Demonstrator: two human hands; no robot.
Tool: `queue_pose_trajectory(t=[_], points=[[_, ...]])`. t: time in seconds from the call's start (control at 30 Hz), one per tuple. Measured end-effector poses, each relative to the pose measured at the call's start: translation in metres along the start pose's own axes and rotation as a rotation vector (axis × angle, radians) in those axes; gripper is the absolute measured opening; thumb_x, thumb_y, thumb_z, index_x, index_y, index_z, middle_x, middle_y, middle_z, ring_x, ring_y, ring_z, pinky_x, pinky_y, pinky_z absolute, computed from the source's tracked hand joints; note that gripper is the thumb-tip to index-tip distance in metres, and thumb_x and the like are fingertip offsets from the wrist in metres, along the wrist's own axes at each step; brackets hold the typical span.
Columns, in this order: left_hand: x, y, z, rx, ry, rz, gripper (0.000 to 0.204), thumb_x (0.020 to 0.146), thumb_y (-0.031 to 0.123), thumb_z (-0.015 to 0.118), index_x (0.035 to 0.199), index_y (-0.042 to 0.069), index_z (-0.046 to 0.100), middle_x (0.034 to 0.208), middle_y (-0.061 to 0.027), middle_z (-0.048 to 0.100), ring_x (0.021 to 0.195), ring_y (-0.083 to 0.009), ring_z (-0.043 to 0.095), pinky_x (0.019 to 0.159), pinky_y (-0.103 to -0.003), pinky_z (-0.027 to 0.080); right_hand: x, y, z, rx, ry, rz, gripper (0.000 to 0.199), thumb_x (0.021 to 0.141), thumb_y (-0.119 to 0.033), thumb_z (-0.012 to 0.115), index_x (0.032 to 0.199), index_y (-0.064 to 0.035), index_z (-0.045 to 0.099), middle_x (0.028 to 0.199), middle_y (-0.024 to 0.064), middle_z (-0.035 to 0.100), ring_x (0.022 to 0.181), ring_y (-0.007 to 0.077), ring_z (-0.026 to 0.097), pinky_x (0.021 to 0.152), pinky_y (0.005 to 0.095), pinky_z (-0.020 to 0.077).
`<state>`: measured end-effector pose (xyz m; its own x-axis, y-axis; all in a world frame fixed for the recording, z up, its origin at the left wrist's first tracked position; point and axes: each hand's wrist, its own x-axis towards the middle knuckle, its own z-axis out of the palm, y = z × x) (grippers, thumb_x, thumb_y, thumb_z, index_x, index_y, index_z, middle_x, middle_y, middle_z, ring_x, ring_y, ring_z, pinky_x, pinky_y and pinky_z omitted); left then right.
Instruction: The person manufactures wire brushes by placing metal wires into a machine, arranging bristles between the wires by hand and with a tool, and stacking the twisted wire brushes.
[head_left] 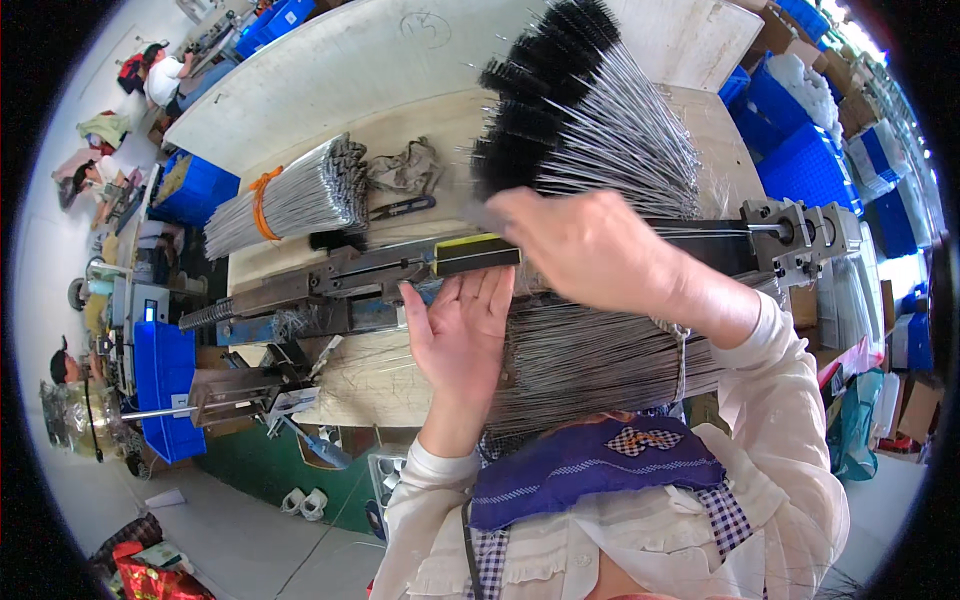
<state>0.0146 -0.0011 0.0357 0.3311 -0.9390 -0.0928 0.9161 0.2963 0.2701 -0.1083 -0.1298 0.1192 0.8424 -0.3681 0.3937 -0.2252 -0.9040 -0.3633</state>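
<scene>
My left hand (462, 335) is palm up with its fingers stretched out. Its fingertips reach the lower side of a dark bar with a yellow edge (478, 254) on the long metal bench machine (350, 275). Above that bar is my right hand (605, 245), fingers curled together. A blurred greyish bit shows at its fingertips, too smeared to name. Just beyond it lies a big fanned heap of twisted-wire brushes (555, 95) with black bristles and bare wire stems. Many thin loose wires (600, 360) lie along the near side of the machine.
A wire bundle tied with an orange band (265, 205) lies at the far left of the table, near black thread snips (403, 207) and a crumpled cloth (405, 168). Metal clamp blocks (800, 240) stand at the machine's right end. Blue bins (165, 385) flank the table; other people sit far left.
</scene>
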Motion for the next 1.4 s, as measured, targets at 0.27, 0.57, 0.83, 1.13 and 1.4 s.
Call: queue_pose_trajectory(t=[0.27, 0.57, 0.83, 1.13, 1.4], points=[[0.001, 0.010, -0.006, -0.013, -0.127, -0.083, 0.070, 0.098, 0.056, 0.031, 0.117, -0.008, 0.054, 0.129, -0.0207, 0.052, 0.124, -0.0326, 0.047, 0.105, -0.041, 0.037, -0.006, -0.016, 0.019, -0.334, -0.147, -0.162, 0.027, 0.066, -0.008, 0.064, 0.086, 0.0097, 0.062, 0.061, 0.0104, 0.064, 0.058, 0.0223, 0.067, 0.044, 0.0311, 0.0478], [0.007, 0.008, -0.015, 0.164, 0.017, -0.089, 0.043, 0.098, 0.027, 0.046, 0.124, -0.007, 0.048, 0.127, -0.0188, 0.053, 0.124, -0.0296, 0.047, 0.109, -0.042, 0.037, -0.035, -0.006, 0.013, -0.209, -0.190, -0.087, 0.026, 0.072, -0.006, 0.060, 0.095, 0.0073, 0.056, 0.069, 0.0112, 0.061, 0.065, 0.0234, 0.067, 0.048, 0.0330, 0.0496], [0.006, -0.033, -0.047, 0.329, 0.182, -0.055, 0.030, 0.090, 0.009, 0.054, 0.119, -0.002, 0.054, 0.124, -0.0144, 0.055, 0.124, -0.0283, 0.048, 0.111, -0.042, 0.033, -0.105, 0.053, 0.046, -0.278, -0.557, -0.175, 0.010, 0.075, -0.013, 0.061, 0.081, -0.0048, 0.060, 0.077, 0.0060, 0.059, 0.072, 0.0247, 0.065, 0.061, 0.0366, 0.0529], [-0.089, 0.019, -0.025, 1.460, 0.219, 0.340, 0.057, 0.091, 0.014, 0.056, 0.140, -0.004, 0.035, 0.146, -0.0237, 0.034, 0.135, -0.0384, 0.036, 0.111, -0.047, 0.030, -0.110, 0.058, 0.038, -0.058, -0.485, -0.132, 0.013, 0.076, -0.011, 0.061, 0.085, -0.0012, 0.059, 0.079, 0.0106, 0.063, 0.073, 0.0281, 0.066, 0.059, 0.0390, 0.0522], [-0.226, 0.209, -0.156, 2.359, 1.644, 0.509, 0.081, 0.082, 0.024, 0.065, 0.150, 0.010, 0.023, 0.133, -0.0272, 0.048, 0.120, -0.0405, 0.050, 0.102, -0.045, 0.039, -0.142, 0.052, -0.042, 0.268, 0.137, 0.225, 0.018, 0.083, -0.004, 0.063, 0.098, -0.0008, 0.054, 0.083, 0.0110, 0.059, 0.071, 0.0253, 0.059, 0.062, 0.0351, 0.0479]])
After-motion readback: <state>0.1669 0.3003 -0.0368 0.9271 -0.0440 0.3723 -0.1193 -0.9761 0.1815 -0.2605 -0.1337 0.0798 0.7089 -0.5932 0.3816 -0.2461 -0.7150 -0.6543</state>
